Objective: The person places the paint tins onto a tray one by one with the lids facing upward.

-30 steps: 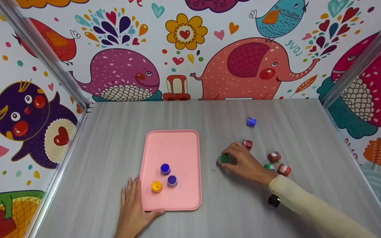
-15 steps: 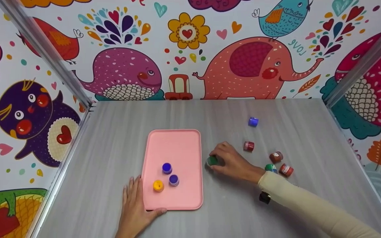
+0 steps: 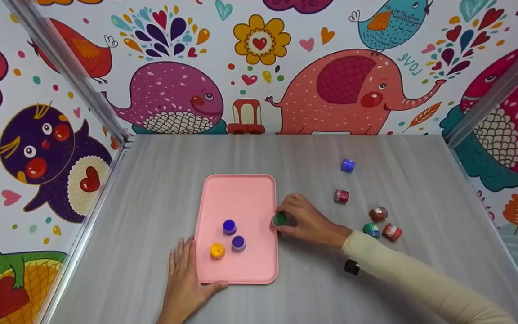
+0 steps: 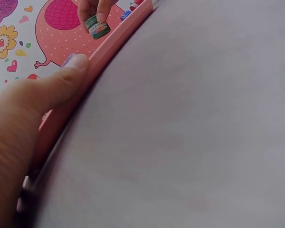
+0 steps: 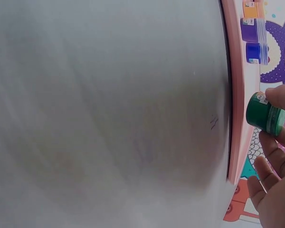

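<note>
Jar of green (image 3: 279,219), pinched between thumb and fingers of the right hand (image 3: 308,220), is at the right rim of the pink tray (image 3: 240,193), yellow jar (image 3: 217,250) leftward inside, left hand (image 3: 186,281), fingers straight, against the opposite edge.

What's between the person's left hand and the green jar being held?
In the head view, part of the pink tray lies between the left hand and the green jar, with a yellow jar and a purple jar roughly in line.
</note>
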Demonstrator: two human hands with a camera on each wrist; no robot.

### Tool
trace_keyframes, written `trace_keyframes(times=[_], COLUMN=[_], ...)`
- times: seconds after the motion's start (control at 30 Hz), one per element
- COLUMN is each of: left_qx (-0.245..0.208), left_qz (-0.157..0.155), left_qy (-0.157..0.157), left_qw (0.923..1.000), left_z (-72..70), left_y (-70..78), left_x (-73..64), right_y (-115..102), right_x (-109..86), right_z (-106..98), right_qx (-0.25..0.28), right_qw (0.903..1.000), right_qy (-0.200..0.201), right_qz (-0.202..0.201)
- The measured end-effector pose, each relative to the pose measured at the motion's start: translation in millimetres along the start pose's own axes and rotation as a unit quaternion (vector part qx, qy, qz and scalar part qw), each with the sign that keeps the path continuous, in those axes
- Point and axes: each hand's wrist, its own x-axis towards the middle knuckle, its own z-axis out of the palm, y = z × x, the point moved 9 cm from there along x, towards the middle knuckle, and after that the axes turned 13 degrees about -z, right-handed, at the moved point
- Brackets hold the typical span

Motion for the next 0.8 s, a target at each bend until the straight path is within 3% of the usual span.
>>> trace_keyframes(times=[0.8], left_qx=[0.003], left_qz=[-0.004], left_qy=[-0.009], left_qw=[0.9999], left_z=[-0.3], left_y=[-1.8], left_x=[-1.1], right_y=[-4], right_x=[31.5], right_z=[43], right_qx=[0.031], right_qw=[0.9977], right_qy=[-0.060], right_qz=[0.003])
